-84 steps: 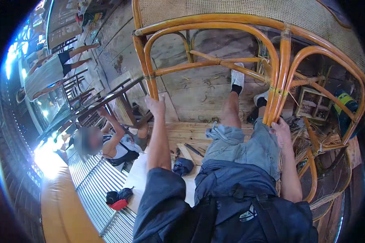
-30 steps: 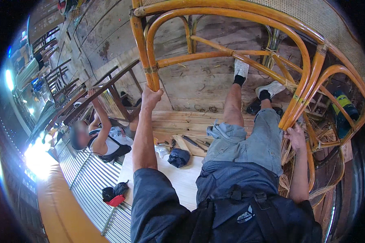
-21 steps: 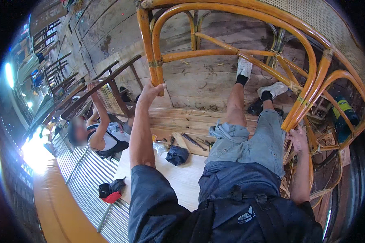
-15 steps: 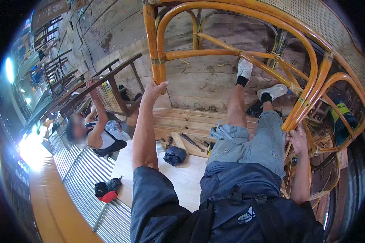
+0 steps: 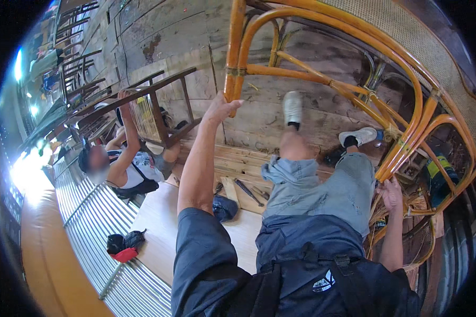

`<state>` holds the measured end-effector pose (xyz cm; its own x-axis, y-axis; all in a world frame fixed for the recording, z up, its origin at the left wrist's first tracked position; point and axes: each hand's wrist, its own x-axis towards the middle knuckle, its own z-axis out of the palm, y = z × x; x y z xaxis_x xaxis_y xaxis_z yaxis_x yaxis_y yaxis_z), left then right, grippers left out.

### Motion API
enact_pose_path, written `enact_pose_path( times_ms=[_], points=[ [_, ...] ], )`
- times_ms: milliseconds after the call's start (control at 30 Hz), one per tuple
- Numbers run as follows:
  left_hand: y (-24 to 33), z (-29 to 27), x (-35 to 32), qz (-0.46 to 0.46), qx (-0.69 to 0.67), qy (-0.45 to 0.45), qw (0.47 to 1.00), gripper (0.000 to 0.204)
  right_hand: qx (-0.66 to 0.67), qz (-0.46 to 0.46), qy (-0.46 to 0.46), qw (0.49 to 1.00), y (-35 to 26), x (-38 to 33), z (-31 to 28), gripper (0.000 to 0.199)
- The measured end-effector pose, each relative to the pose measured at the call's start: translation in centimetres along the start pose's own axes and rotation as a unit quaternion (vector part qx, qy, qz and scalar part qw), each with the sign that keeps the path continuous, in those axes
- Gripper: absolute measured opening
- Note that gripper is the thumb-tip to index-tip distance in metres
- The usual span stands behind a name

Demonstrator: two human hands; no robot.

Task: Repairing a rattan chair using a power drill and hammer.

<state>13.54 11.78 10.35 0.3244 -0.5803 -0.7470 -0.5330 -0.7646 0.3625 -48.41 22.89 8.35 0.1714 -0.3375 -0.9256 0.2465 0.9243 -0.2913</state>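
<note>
A large rattan chair [image 5: 330, 82] with glossy orange-brown bent poles is held out in front of me, tilted, its woven cane panel [image 5: 386, 21] at the upper right. My left hand [image 5: 220, 108] is closed around the lower end of its left leg. Against the end of the bundled right leg, my right hand [image 5: 392, 195] is closed too, its fingertips partly hidden by the poles. Binding wraps the joints where the poles meet. My left shoe [image 5: 292, 108] is blurred below the frame, while the right shoe [image 5: 358, 137] rests near the right leg.
Left of me, a seated co-worker [image 5: 135, 166] holds a dark wooden chair [image 5: 158, 113]. Tools [image 5: 248, 191] and a dark blue bundle [image 5: 225, 208] lie by the pale board [image 5: 158, 216]. A slatted metal bench [image 5: 84, 227] carries a black-and-red bag [image 5: 126, 245]. Rattan pieces [image 5: 423, 240] crowd my right side.
The rattan chair and my left hand have shifted to the right. My left foot has swung left and is blurred. Both hands keep their hold, and the view has turned slightly.
</note>
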Motion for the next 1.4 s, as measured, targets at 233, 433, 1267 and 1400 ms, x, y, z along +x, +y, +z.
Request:
enact_pose_path(
  times_ms=[233,433,1267,1400],
  points=[
    [-1.6,-1.4,2.4,0.069,-0.125,-0.138,0.98,0.045,0.115,0.009,0.276,0.954,9.0,-3.2,8.6,0.035],
    [-2.9,-0.1,2.5,0.111,-0.253,-0.108,0.955,0.034,-0.623,-0.049,0.268,0.734,18.0,-4.8,27.0,0.024],
    [-3.9,24.3,-15.1,0.132,-0.083,-0.464,0.872,0.042,-0.088,-0.05,-0.094,0.99,38.5,-11.3,43.8,0.034],
    [-2.5,30.5,-16.7,0.117,0.06,-0.525,0.841,0.053,-0.023,0.022,-0.016,0.999,40.4,-11.1,47.5,0.031]
  ],
)
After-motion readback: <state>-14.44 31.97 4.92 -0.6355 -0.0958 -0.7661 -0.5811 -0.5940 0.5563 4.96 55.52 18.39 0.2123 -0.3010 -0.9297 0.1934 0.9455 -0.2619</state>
